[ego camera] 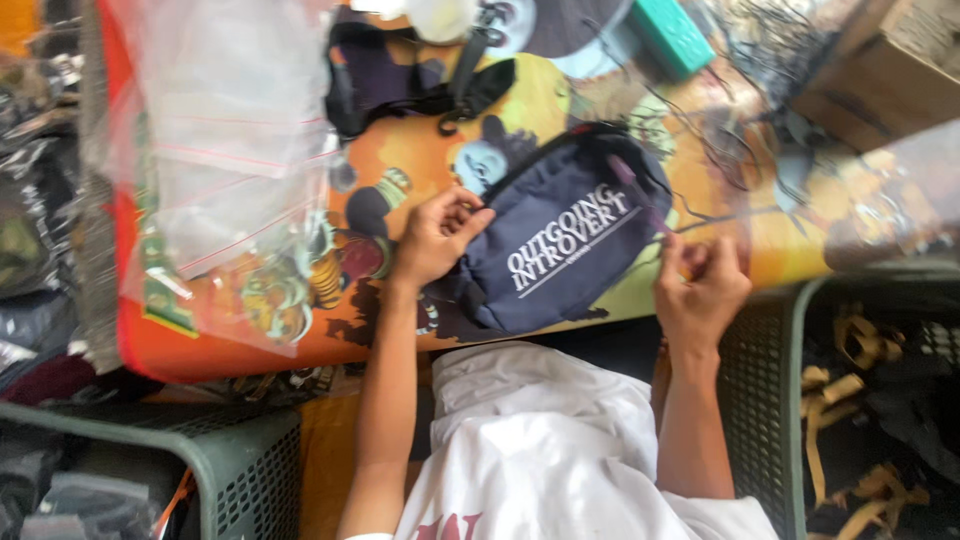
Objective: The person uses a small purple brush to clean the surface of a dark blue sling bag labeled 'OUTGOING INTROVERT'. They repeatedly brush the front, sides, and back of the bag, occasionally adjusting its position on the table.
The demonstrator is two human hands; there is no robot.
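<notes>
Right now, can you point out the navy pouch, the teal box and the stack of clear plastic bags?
navy pouch (560, 250): head view, on its front fabric panel.
teal box (672, 35): head view, on its top face.
stack of clear plastic bags (225, 150): head view, on the middle of the top bag.

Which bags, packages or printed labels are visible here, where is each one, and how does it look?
Navy pouch: centre of the table, between both hands, white print.
Clear zip bags: left side of the table, a transparent stack with red seal lines.
Teal box: top edge, rectangular.
Cardboard box: top right corner, brown.
</notes>
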